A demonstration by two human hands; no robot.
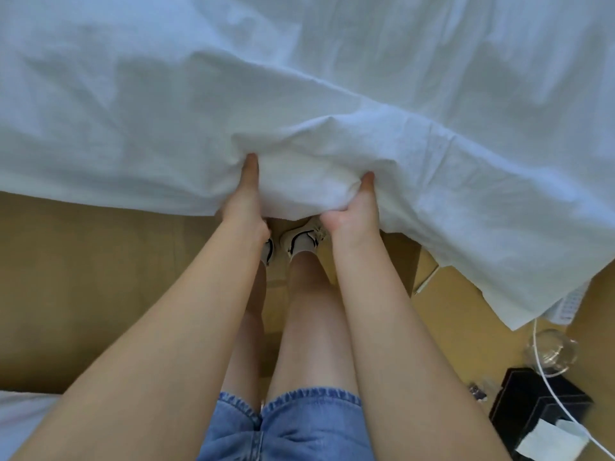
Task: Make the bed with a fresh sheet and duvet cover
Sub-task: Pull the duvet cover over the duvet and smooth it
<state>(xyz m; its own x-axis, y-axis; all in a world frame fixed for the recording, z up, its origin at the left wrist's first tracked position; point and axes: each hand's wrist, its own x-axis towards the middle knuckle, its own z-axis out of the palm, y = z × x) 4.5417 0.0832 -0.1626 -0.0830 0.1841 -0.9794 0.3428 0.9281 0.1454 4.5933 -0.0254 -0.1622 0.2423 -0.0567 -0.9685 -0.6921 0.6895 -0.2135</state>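
Observation:
A large white sheet (299, 78) fills the upper half of the head view, spread wide with soft creases, its near edge hanging over the floor. My left hand (244, 197) grips a bunched fold of that near edge, thumb on top and fingers tucked under the cloth. My right hand (354, 211) holds the same bunch a short way to the right, also with fingers hidden beneath the fabric. The sheet's right corner (512, 314) droops low toward the floor. Whatever lies under the sheet is hidden.
I stand on a tan floor (100, 277) in denim shorts and light shoes (299, 237). At the lower right are a clear glass (552, 351), a white cable (545, 374) and a black tissue box (539, 414). White fabric shows at the bottom left (20, 414).

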